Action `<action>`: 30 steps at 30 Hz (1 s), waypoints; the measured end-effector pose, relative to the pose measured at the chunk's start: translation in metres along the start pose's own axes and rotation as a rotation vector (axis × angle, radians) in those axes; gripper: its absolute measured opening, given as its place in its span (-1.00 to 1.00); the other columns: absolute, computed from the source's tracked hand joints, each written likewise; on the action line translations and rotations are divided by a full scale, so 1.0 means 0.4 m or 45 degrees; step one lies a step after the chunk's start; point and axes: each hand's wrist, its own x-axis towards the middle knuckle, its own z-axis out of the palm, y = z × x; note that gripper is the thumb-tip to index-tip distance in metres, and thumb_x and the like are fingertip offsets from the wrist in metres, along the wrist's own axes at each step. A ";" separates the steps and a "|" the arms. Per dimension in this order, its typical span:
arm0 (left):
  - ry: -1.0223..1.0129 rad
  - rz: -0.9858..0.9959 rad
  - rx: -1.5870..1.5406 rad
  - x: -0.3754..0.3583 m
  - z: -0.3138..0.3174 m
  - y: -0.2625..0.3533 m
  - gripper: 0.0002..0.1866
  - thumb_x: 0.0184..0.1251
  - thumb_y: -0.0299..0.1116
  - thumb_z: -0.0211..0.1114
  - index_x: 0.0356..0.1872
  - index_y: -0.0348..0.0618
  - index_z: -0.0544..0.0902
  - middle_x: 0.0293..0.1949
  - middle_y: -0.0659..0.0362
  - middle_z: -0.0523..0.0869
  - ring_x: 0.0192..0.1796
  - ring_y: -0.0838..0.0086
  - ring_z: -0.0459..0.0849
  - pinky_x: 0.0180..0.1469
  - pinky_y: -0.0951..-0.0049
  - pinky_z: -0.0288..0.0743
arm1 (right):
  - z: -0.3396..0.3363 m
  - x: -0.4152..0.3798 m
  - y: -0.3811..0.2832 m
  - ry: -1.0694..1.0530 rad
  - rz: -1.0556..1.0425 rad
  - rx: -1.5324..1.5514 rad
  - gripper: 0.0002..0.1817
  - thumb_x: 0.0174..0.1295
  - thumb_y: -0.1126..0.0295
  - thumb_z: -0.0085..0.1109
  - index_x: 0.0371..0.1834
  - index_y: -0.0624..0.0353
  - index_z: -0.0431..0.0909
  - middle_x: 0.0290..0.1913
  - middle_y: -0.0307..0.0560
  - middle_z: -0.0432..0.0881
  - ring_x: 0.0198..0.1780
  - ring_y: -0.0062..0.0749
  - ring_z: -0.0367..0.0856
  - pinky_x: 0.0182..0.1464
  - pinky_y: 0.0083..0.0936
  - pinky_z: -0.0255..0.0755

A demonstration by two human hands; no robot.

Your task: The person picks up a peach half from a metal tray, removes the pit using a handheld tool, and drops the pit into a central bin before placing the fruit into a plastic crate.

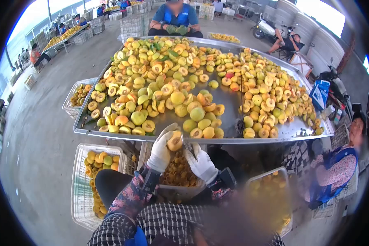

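Note:
My left hand [162,148], in a white glove, is closed around a yellow peach half [175,141] with its cut face towards me. Close beside it, my right hand [202,165], also gloved, holds a small metal tool [186,143] near the fruit's edge; its exact kind is too small to make out. Both hands are at the near edge of a metal table [229,107] heaped with whole and halved yellow peaches [177,97]. Beneath them stands a bin [182,189] of brownish pits or scraps.
A white crate [80,180] of peach halves stands at my left, and another crate [289,197], partly blurred, at my right. A person [175,18] in a blue vest sits across the table. Another person [336,168] sits at the right. A divider [242,88] splits the tabletop.

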 end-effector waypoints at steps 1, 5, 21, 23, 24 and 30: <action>-0.009 -0.016 -0.010 -0.002 0.019 -0.003 -0.56 0.47 -0.31 -0.04 0.26 -0.37 0.39 0.10 -0.03 0.58 0.13 0.23 0.58 0.23 0.24 0.45 | 0.005 0.005 -0.008 0.062 -0.072 -0.094 -0.64 0.36 0.26 0.06 0.05 0.31 0.36 -0.35 0.35 0.59 -0.27 0.24 0.60 -0.31 -0.08 0.44; -0.034 -0.231 -0.042 -0.011 0.012 0.020 -0.53 0.53 -0.15 -0.08 0.19 -0.36 0.43 0.12 -0.11 0.58 0.11 0.10 0.61 0.24 0.16 0.44 | 0.000 0.026 -0.058 0.041 0.186 0.005 -0.68 0.36 0.25 0.06 0.00 0.27 0.37 -0.47 0.33 0.58 -0.39 0.31 0.57 -0.37 0.03 0.42; 0.280 -0.265 -0.252 -0.019 0.009 -0.004 -0.63 0.48 -0.09 0.11 -0.11 -0.27 0.54 -0.11 0.00 0.62 -0.06 0.09 0.65 -0.05 0.04 0.61 | 0.016 -0.010 -0.066 -0.203 0.282 0.067 -0.66 0.27 0.31 0.13 0.01 0.20 0.30 -0.33 0.32 0.60 -0.25 0.31 0.57 -0.27 0.04 0.43; 0.135 -0.317 -0.243 -0.022 0.001 0.004 -0.67 0.46 -0.13 0.13 -0.13 -0.26 0.57 -0.11 0.02 0.62 -0.07 0.14 0.65 -0.04 0.14 0.61 | 0.012 -0.006 -0.069 -0.252 0.316 -0.077 -0.72 0.27 0.28 0.13 -0.08 0.18 0.35 -0.32 0.31 0.61 -0.26 0.28 0.58 -0.29 0.05 0.44; 0.059 -0.358 -0.238 -0.025 -0.003 0.011 -0.70 0.45 -0.18 0.16 -0.13 -0.26 0.57 -0.11 0.02 0.62 -0.05 0.16 0.65 -0.02 0.18 0.60 | 0.003 -0.006 -0.068 -0.268 0.278 -0.164 -0.72 0.27 0.26 0.13 -0.08 0.19 0.39 -0.31 0.29 0.62 -0.27 0.27 0.58 -0.30 0.04 0.45; 0.196 -0.110 -0.033 -0.014 -0.001 -0.029 -0.74 0.39 -0.20 0.24 -0.14 -0.21 0.61 -0.19 0.16 0.66 -0.18 0.41 0.64 -0.17 0.43 0.55 | 0.032 0.004 -0.079 -0.229 0.284 0.371 -0.48 0.41 0.29 0.02 0.35 0.33 0.25 0.16 0.35 0.52 0.18 0.15 0.52 0.15 -0.24 0.44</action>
